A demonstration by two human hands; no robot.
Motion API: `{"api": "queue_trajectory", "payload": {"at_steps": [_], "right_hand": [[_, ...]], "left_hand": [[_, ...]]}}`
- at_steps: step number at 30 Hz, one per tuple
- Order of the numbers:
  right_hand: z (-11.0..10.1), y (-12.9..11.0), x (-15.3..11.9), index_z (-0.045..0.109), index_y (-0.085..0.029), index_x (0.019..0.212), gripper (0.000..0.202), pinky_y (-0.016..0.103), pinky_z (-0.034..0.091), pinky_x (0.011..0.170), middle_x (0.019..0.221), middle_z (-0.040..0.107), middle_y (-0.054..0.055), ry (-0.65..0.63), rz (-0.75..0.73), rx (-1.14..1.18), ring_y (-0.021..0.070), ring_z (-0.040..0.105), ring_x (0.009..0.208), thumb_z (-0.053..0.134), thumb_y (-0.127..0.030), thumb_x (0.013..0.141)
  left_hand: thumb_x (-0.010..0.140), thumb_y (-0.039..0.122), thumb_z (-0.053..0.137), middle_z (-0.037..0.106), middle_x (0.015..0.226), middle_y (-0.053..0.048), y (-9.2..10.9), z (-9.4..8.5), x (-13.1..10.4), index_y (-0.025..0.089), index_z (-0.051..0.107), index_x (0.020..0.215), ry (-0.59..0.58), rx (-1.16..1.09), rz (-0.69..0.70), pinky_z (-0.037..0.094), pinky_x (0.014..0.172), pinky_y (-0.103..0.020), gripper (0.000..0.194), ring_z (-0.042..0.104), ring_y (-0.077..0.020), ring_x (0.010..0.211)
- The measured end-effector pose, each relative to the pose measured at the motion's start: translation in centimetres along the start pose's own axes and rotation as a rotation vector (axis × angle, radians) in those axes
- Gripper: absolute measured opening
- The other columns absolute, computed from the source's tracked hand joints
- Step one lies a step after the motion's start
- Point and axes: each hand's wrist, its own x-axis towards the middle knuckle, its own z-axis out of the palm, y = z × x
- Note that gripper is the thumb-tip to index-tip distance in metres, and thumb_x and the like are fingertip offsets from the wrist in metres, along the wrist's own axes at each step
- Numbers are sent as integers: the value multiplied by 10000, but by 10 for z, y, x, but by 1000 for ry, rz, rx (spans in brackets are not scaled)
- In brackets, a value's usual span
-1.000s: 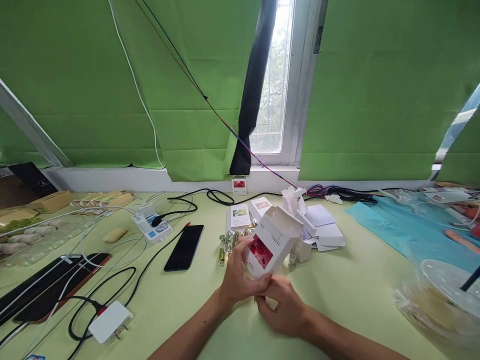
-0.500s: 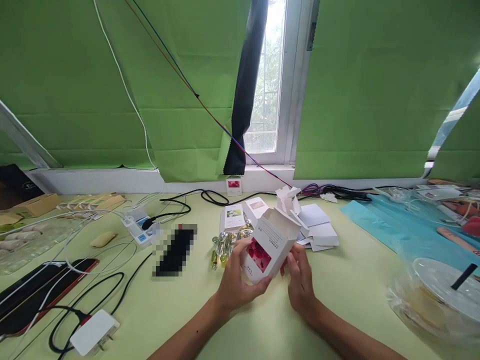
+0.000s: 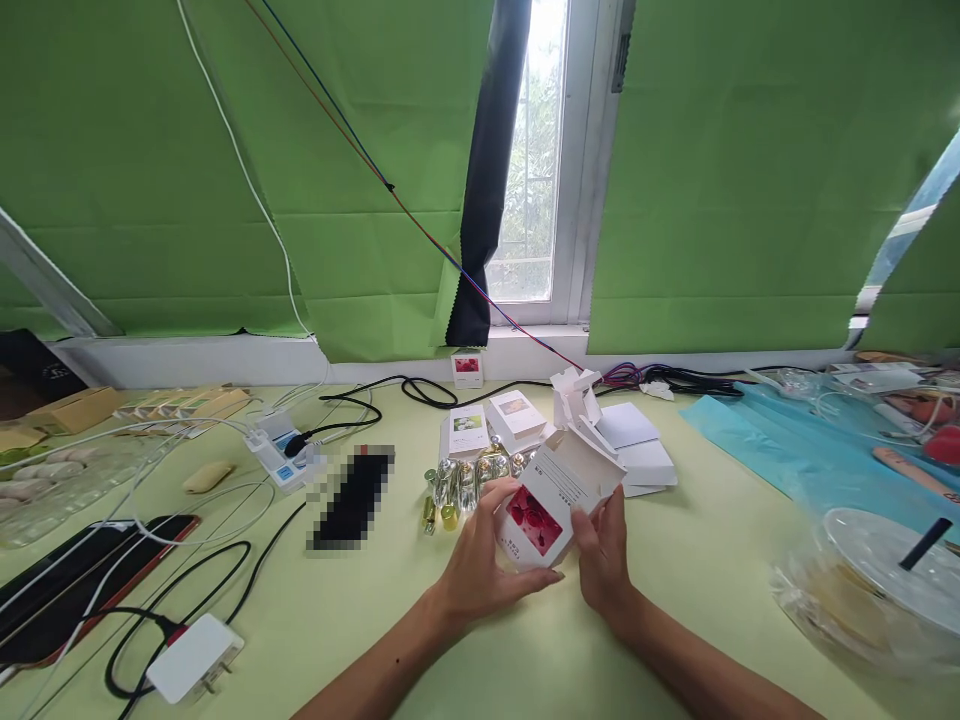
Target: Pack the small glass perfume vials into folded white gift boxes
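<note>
A small white carton (image 3: pixel 559 485) with a picture of red roses is held tilted above the table, its top flap raised. My left hand (image 3: pixel 476 550) grips its left side and bottom, thumb along the lower edge. On the right side, my right hand (image 3: pixel 606 550) holds it with the thumb on the printed face. Just behind lie several small shiny glass bottles (image 3: pixel 466 485) with gold and silver parts. Two printed boxes, one with a green picture (image 3: pixel 469 430) and one with a pale picture (image 3: pixel 517 415), lie beyond them. The carton's inside is mostly hidden.
Flattened and part-folded white cartons (image 3: pixel 637 465) lie behind my right hand. A lidded plastic cup (image 3: pixel 877 580) in a bag stands at right, near blue sheeting (image 3: pixel 757 440). Cables, a white charger (image 3: pixel 196 655) and a power strip (image 3: pixel 277 455) spread over the left side.
The carton has shifted slightly right and tilted further. My right hand has moved from beside its lower edge up onto its right side, thumb now on the front.
</note>
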Motion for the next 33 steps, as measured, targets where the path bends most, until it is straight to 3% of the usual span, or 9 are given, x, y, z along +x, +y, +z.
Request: {"api": "queue_trajectory", "payload": {"at_steps": [5,9,12,21,33], "right_hand": [[1,-5,1,442,-231,1294,354,394,597,781,1085,719,119,-4,24,13,251,716,892,533,-363,978],[0,-10,4,512,-236,1110,230,354,575,605,880,716,72,-79,18,4,229,673,684,520,-420,972],[1,-13,7,524,-244,1034,206,321,553,600,815,685,23,-159,26,1,202,644,661,496,-438,971],[4,-26,12,599,-222,994,247,331,552,714,876,659,36,-332,167,170,215,633,791,514,-446,931],[6,-31,16,627,-206,1031,302,325,555,712,913,697,47,-321,237,219,225,665,809,551,-483,937]], "left_hand": [[811,499,758,614,1267,-106,-3,-1,-3,341,324,1414,-63,-78,-99,590,822,-424,760,669,-278,1051],[949,524,558,686,1088,-81,-1,-4,-2,311,366,1373,16,-96,-162,566,741,-372,512,693,-242,942],[985,534,482,686,967,-53,2,-5,2,301,391,1322,69,-185,-242,561,676,-347,419,704,-226,857],[981,535,498,656,902,-27,9,-8,9,297,423,1255,147,-394,-386,555,581,-306,370,666,-187,705],[962,480,568,568,775,33,14,-4,11,285,456,1210,200,-412,-479,519,563,-251,335,575,-130,602]]}}
